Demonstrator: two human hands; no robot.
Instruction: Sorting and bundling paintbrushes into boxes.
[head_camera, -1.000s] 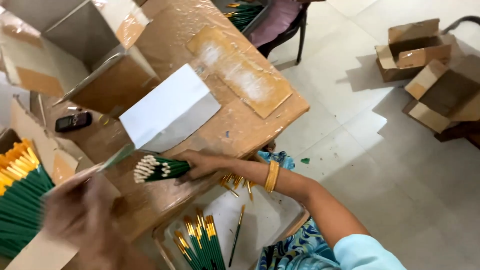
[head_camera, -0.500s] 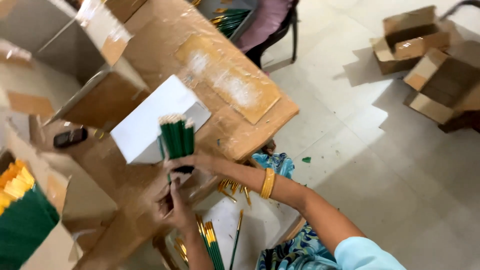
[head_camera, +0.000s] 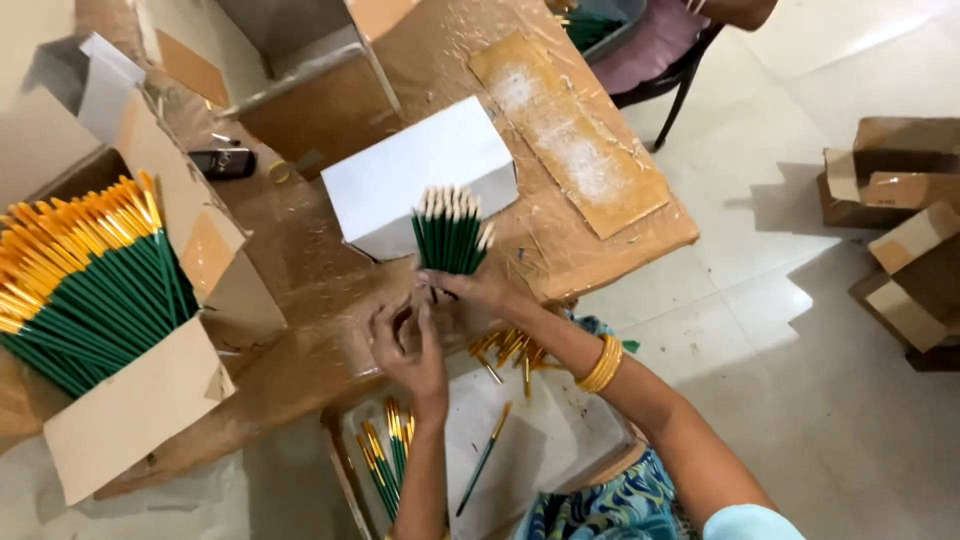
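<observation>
Over the table (head_camera: 300, 260), right hand (head_camera: 475, 290) fingers grip upright green pencils (head_camera: 448, 232); left hand (head_camera: 410, 345) fingers half-curled, holding nothing.

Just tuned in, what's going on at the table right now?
A person's right hand holds a bundle of green pencils upright over the table, in front of a white box. The left hand sits just below it, fingers raised. A carton of green pencils stands open at the left.
</observation>
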